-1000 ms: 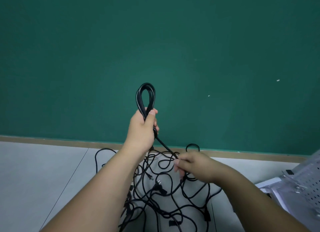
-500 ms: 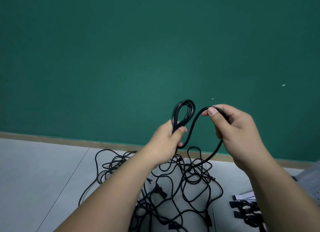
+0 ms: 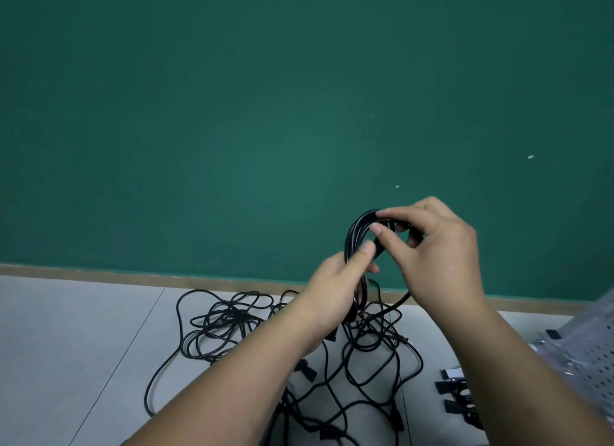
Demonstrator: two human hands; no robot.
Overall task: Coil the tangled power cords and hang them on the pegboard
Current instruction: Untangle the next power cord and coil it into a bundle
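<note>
- Middle of the frame, just right of centre: the left hand [image 3: 335,289] is wrapped round the lower part of a black coil [image 3: 349,238], thumb pressed across the strands.
- The right hand [image 3: 442,256] pinches the top of that coil between thumb and fingertips. It looks to be laying one more turn onto the bundle.
- From under the right hand a loose tail [image 3: 398,303] drops to the tangle [image 3: 368,332], which is spread over the floor [image 3: 83,346] at lower centre. Most of the cord is not yet coiled, so I'd say the job is at an early stage.
- To do this turn well, I'd match the new loop to the ones already gathered and seat it flat beside them, not crossed over.
- The left thumb should lift only enough to admit the strand, then clamp again. Otherwise the earlier turns may spring apart.
- Before the next reach, the right hand ought to slide down the tail and draw slack gently. A hard tug could tighten a knot in the pile or drag a plug into the loops.
- A slight roll of the cord between the fingers on each turn should stop it twisting into a figure-eight.
- The pegboard [image 3: 588,356] lies at the lower right edge, with black straps [image 3: 457,390] just left of it. I can't tell whether any hook is free.
</note>
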